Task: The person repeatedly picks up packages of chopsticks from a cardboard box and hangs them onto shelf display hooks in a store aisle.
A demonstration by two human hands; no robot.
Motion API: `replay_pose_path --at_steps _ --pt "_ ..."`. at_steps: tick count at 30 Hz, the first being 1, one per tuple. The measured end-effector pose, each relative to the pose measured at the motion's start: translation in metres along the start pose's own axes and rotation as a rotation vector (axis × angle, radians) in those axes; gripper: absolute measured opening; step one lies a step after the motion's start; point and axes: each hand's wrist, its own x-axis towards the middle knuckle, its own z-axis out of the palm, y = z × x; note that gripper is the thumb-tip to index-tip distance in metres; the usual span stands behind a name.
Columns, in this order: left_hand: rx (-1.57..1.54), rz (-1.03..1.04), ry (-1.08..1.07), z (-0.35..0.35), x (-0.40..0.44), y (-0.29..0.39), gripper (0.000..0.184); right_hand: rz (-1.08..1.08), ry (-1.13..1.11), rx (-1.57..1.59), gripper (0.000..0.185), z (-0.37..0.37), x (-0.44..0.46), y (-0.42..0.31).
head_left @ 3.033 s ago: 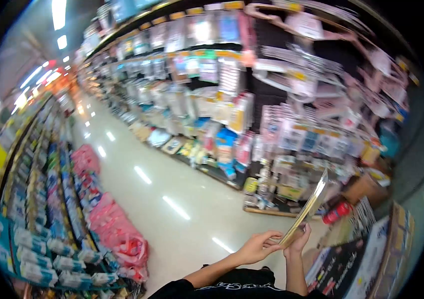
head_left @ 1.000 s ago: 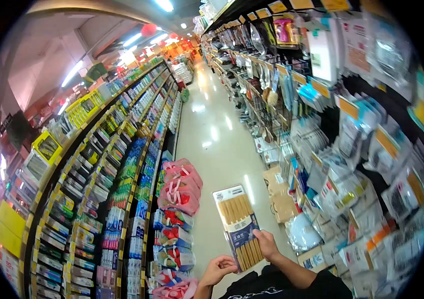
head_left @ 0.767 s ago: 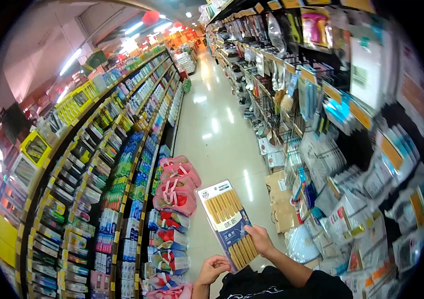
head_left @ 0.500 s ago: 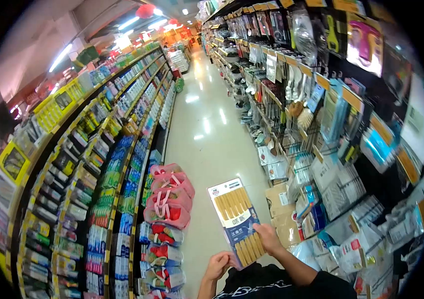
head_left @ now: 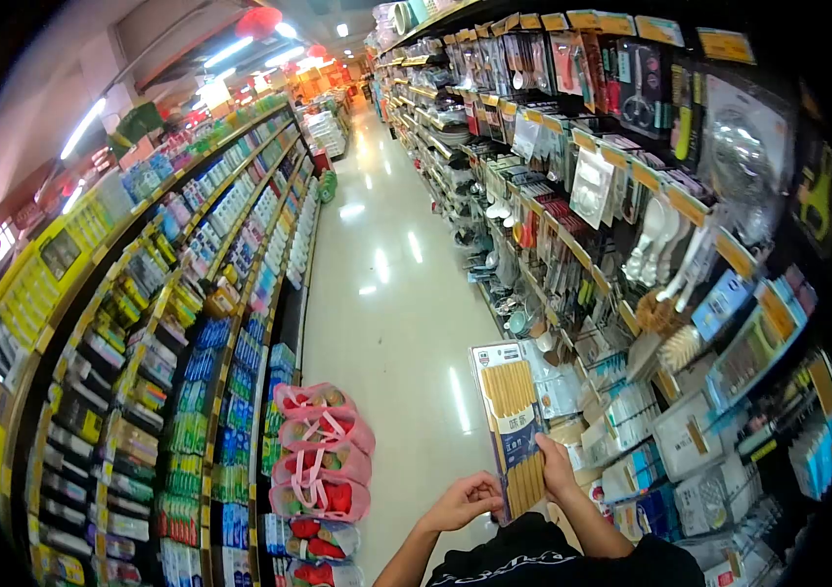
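Observation:
A flat clear-and-blue package of golden-brown chopsticks (head_left: 511,391) is held upright, slightly tilted, in front of my body. My right hand (head_left: 558,470) grips its right edge, thumb on the front. At the lower left edge, my left hand (head_left: 467,502) has its fingers curled against the package, pinching its side. The front of the pack shows a pale label with dark characters across the middle and a blue band below it.
Packed shelves of small boxed goods (head_left: 201,382) line the left side. Pink bags (head_left: 323,450) hang at their near end. Kitchen utensils (head_left: 655,235) hang on racks along the right. A shiny floor (head_left: 377,333) runs down the aisle between them.
Since the earliest frame, the view has swung to look down the aisle and moved along it. The package now faces me, not edge-on, and sits further right than half a second ago. Both hands remain on it.

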Motion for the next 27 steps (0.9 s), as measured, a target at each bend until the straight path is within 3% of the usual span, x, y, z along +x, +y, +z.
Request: replay_pose_path --at_steps 7,12,15,19,24,27 --pt "0.032 -0.018 0.142 -0.122 0.103 0.029 0.016 0.070 -0.097 -0.015 0.032 0.033 0.192 -0.008" --pt "0.102 0.040 0.299 -0.232 0.156 0.070 0.016 -0.131 -0.120 -0.229 0.035 0.103 0.322 -0.036" --pt "0.193 0.038 0.391 -0.300 0.179 0.085 0.018 -0.088 -0.150 -0.346 0.036 0.141 0.377 -0.061" --pt "0.044 0.084 0.503 -0.367 0.219 0.096 0.021 -0.156 -0.091 -0.426 0.039 0.173 0.445 -0.071" --pt "-0.162 0.047 0.496 -0.464 0.292 0.079 0.026 -0.161 0.048 -0.487 0.034 0.181 0.546 -0.058" --pt "0.074 -0.036 0.449 -0.513 0.352 0.108 0.028 -0.194 0.197 -0.488 0.035 0.193 0.595 -0.065"
